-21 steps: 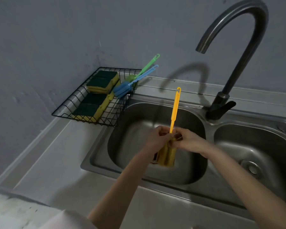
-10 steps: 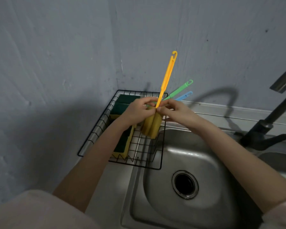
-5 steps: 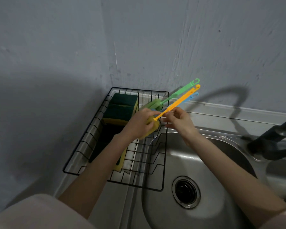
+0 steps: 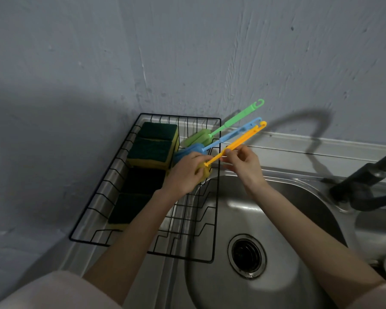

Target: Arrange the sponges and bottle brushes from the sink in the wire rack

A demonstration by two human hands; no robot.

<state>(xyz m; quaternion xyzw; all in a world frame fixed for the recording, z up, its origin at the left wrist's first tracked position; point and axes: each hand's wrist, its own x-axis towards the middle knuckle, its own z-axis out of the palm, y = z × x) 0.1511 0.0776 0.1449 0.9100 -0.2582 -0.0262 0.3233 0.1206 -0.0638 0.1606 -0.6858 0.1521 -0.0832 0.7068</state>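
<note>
A black wire rack sits left of the sink. Several green-topped yellow sponges lie along its left side. A green bottle brush and a blue bottle brush lean over the rack's right rim, handles pointing up right. The orange bottle brush lies tilted beside the blue one. My left hand grips its yellow foam head inside the rack. My right hand pinches its handle just over the rim.
The left basin has a round drain and holds nothing else in view. A dark faucet stands at the right between two basins. Grey walls meet in a corner right behind the rack.
Both hands carried the orange brush from the sink up to the rack, then tilted it from upright down alongside the blue and green brushes.
</note>
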